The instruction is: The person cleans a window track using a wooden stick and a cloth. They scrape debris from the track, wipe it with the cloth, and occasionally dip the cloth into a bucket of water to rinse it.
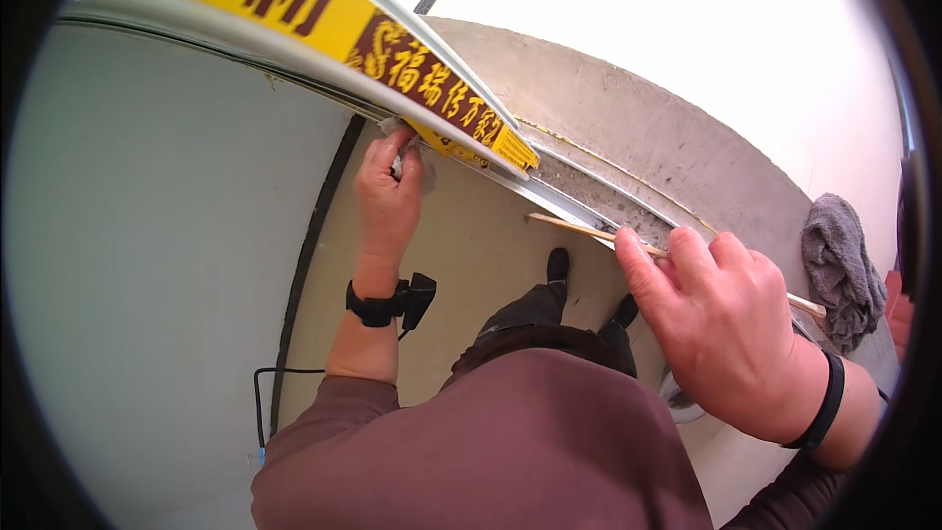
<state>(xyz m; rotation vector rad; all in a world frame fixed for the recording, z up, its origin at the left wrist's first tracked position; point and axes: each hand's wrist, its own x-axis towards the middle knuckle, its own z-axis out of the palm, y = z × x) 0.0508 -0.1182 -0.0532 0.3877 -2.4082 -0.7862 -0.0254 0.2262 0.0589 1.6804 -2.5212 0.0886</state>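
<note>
My left hand pinches a crumpled whitish wipe or tissue against the lower side of a metal frame profile. My right hand is closed around a thin wooden stick, whose tip points left over the edge of the window track. Yellow and maroon film with printed writing covers the upright frame member, which ends near the middle of the view. To its right runs the white sill track, with grey dirt in its channel.
A concrete-like sill curves beyond the track, and a crumpled grey cloth lies on its right end. At the left stands a large pale panel with a dark edge. A bucket-like container is partly hidden below my right hand.
</note>
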